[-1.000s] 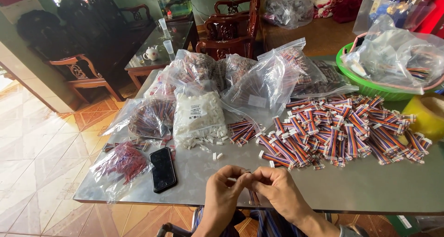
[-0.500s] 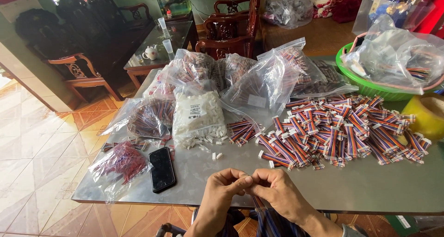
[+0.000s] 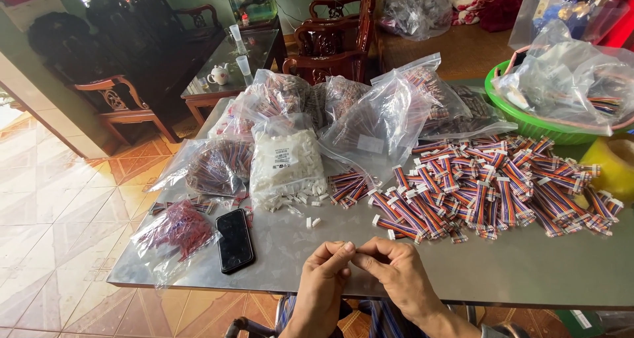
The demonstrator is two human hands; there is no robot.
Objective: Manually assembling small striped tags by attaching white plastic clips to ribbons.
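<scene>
At the near edge of the grey desk [image 3: 462, 272], the left hand [image 3: 321, 282] and the right hand [image 3: 396, 275] met fingertip to fingertip, both pinched on a tiny piece [image 3: 355, 249] held just above the desk top; it was too small to say for sure what it was, though it looked like one of the white plastic connectors [image 3: 310, 222] scattered near the phone [image 3: 234, 240]. Such a part would be very light, hard and a little slippery, best gripped by its flat sides between thumb and forefinger, and easy to drop. Behind the hands lay a wide heap of striped ribbon cables [image 3: 495, 193], soft and bendy, better taken by the stiff white ends. A clear bag of white connectors [image 3: 287, 163] stood upright beyond the phone, a bag of red wires [image 3: 175, 229] lay to the phone's left, and more filled bags were stacked further back. A green basin [image 3: 528, 123] holding bagged cables sat at the far right. Compared with a second earlier, the hands had kept to the same spot with fingers closed together in much the same pinch, and nothing on the desk had shifted.
</scene>
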